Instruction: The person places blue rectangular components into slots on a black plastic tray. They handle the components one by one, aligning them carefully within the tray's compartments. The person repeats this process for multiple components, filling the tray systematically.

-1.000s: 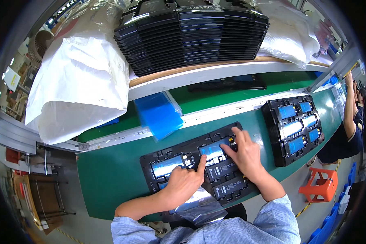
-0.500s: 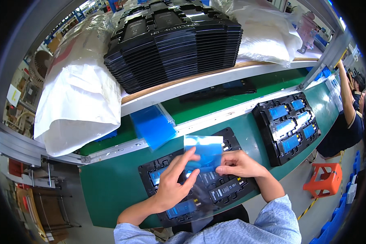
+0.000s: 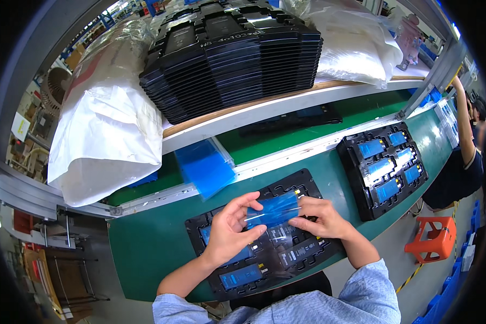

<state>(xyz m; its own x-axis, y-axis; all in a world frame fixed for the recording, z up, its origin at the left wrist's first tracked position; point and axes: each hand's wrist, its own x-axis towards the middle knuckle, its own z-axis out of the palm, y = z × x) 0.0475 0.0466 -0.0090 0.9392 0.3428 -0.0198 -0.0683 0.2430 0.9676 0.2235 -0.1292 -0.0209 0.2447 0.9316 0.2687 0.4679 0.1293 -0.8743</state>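
Note:
A glossy blue plastic film [image 3: 275, 209], bent into a curve, is between my two hands above a black moulded tray [image 3: 221, 294]. My right hand [image 3: 319, 217] pinches its right end between thumb and fingers. At the left end, my left hand [image 3: 233, 224] has curled fingers, its thumb at the lower edge. Whether a battery pack lies inside the film I cannot tell. Below the hands, the tray holds a blue-covered flat battery pack [image 3: 241, 276] and a black one [image 3: 301, 252]. Clear film hangs over part of the tray.
Blue film sheets [image 3: 205, 167] lie at the bench's back rail. A second black tray stack [image 3: 383, 170] with several blue packs stands at right. Above, a shelf carries stacked black trays [image 3: 232, 75] and white bags [image 3: 105, 129]. An orange stool [image 3: 431, 239] and another person are at right.
The blue film, flat and raised a moment ago, is now folded down into a curve. My left hand's fingers have curled, and my right hand's fingers have moved up over its right end.

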